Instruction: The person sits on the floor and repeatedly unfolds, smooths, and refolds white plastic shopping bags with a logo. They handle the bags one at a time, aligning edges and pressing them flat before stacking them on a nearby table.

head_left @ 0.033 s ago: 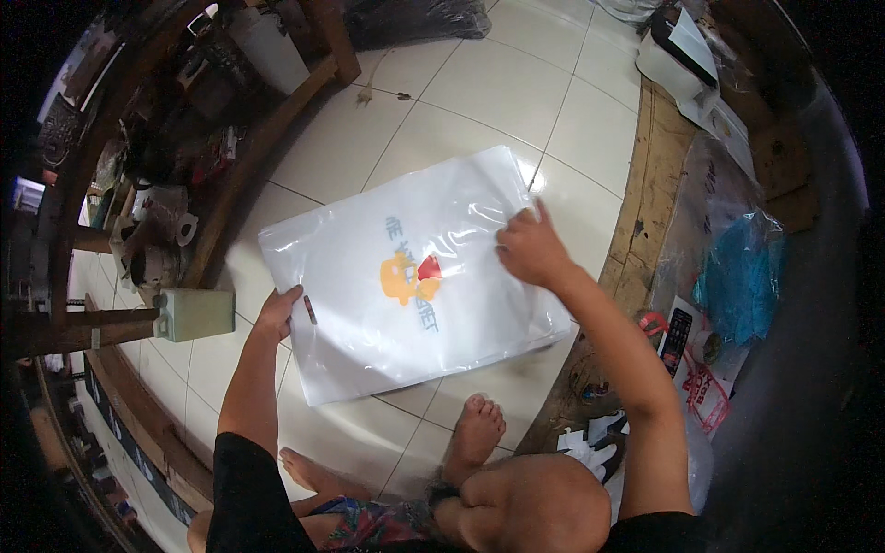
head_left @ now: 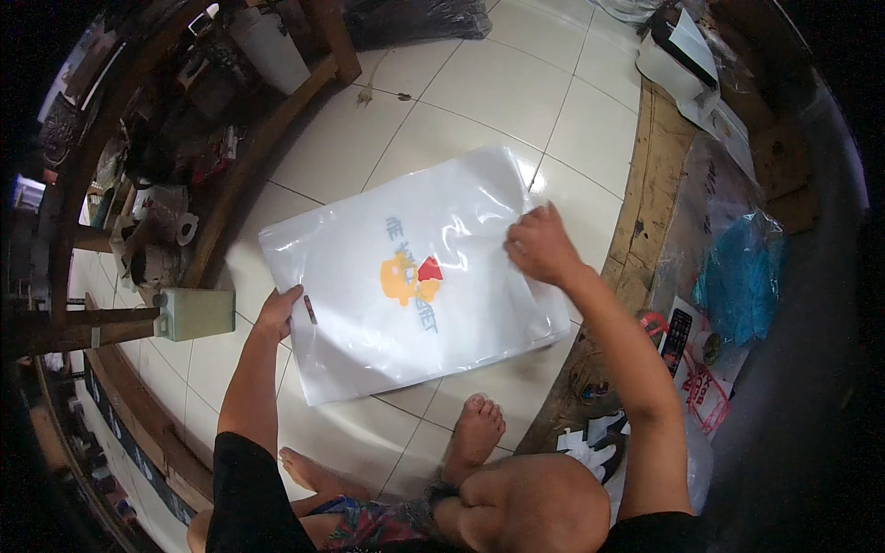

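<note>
A large white plastic bag (head_left: 415,276) lies flat on the pale tiled floor (head_left: 516,83). It is glossy, with an orange and red print in its middle. My left hand (head_left: 279,311) grips the bag's left edge, and a small dark stick-like thing (head_left: 310,309) lies right beside its fingers. My right hand (head_left: 539,244) is on the bag's upper right part, fingers bent and pinching the film. My bare foot (head_left: 475,433) rests on the floor just below the bag.
A cluttered wooden shelf frame (head_left: 267,138) runs along the left, with a pale green box (head_left: 198,313) and a tape roll (head_left: 187,229). A wooden board (head_left: 645,203) borders the right. Beyond it lie a blue plastic bag (head_left: 742,276), a dark remote-like thing (head_left: 678,336) and papers (head_left: 687,55).
</note>
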Motion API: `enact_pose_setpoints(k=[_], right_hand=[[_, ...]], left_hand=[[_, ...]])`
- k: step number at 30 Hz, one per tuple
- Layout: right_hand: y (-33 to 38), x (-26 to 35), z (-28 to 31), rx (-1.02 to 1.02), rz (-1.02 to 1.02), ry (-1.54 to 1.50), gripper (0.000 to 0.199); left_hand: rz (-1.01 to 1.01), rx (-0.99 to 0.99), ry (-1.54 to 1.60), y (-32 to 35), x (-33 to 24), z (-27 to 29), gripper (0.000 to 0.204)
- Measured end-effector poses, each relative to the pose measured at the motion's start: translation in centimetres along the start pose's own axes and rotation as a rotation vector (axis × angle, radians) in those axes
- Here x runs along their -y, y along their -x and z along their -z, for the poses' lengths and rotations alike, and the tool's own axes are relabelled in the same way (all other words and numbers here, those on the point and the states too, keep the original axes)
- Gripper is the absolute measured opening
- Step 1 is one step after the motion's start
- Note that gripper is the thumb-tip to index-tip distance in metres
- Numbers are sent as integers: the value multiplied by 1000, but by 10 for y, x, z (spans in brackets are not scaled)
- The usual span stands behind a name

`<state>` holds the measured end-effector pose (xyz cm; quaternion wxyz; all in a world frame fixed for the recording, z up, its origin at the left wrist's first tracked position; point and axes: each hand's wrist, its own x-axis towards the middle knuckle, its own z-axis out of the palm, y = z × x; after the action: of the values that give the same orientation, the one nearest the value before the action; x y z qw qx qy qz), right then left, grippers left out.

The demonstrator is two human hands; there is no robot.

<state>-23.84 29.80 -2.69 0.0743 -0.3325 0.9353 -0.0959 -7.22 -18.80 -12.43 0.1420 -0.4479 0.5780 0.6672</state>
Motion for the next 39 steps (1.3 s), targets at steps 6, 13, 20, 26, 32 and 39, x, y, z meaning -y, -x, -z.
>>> enact_pose_setpoints(k=[6,13,20,26,32,39], right_hand=[[19,-47,-1,-51,-520,-574,58],[4,-37,-35,-36,-702,-707,76],[-4,-41,-50,74,-694,-661,61],[-7,-12,-43,94,-699,-541,42],[-11,-11,-55,-20,-753,-530,38],[-10,1,-53,-6,-801,-543,46]], left_hand=[[-48,-30,-58,5,-12,-11,42],[-243,-206,-546,17,2,9,54],[-358,-525,-1086,24,18,-17,66],[-270,-561,-1173,35,9,-25,53],[-377,-620,-1156,30,14,-29,55],[-558,-663,-1155,36,26,-40,77]])
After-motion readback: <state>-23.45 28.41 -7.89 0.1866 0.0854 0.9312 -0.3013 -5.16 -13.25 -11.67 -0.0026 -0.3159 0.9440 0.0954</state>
